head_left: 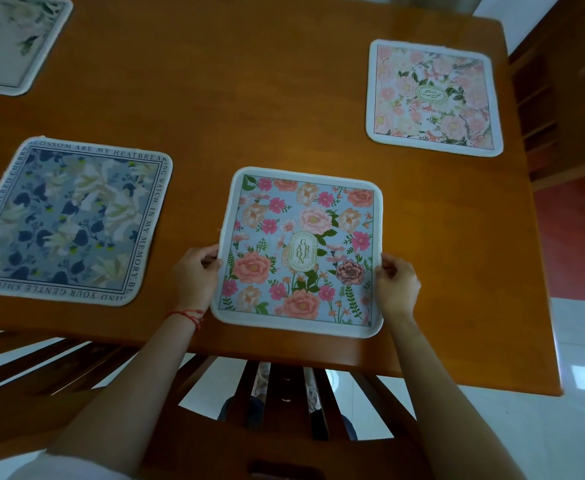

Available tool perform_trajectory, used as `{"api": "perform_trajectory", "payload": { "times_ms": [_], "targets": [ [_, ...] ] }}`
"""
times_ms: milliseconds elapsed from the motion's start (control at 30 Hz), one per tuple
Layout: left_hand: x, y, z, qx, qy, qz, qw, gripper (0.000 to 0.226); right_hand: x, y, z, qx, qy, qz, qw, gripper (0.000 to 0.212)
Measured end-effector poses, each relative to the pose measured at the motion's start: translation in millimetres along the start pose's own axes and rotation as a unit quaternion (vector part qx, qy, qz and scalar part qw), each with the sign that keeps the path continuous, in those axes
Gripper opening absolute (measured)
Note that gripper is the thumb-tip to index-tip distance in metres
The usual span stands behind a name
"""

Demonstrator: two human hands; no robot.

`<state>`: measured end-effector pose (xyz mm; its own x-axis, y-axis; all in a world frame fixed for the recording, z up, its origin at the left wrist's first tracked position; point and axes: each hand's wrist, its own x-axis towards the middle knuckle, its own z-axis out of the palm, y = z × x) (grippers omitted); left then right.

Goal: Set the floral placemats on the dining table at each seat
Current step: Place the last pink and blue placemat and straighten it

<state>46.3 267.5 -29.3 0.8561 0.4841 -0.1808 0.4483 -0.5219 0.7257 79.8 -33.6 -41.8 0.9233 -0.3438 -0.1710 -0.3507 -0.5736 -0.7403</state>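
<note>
A light-blue placemat with pink and peach flowers and a "GARDEN" label [301,251] lies flat near the front edge of the wooden dining table [249,98]. My left hand [195,271] pinches its left edge and my right hand [396,282] pinches its right edge. A blue-and-cream floral placemat with a text border [72,220] lies to the left. A pale pink floral placemat [433,98] sits at the far right. A white placemat with faint flowers [10,39] shows partly at the top-left corner.
A wooden slatted chair back [284,393] stands right below the table's front edge, between my arms. Another slatted chair [41,362] is at the lower left. A wooden chair or cabinet [568,84] stands beyond the table's right side. White floor tiles show at the lower right.
</note>
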Motion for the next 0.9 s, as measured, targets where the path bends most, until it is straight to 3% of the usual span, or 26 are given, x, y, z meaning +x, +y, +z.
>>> {"api": "perform_trajectory", "payload": {
  "times_ms": [900],
  "targets": [
    [-0.5, -0.3, -0.1, -0.001, -0.002, -0.003, 1.000, 0.027, 0.5, 2.5, -0.4, -0.004, -0.011, -0.003, 1.000, 0.025]
  ]
}}
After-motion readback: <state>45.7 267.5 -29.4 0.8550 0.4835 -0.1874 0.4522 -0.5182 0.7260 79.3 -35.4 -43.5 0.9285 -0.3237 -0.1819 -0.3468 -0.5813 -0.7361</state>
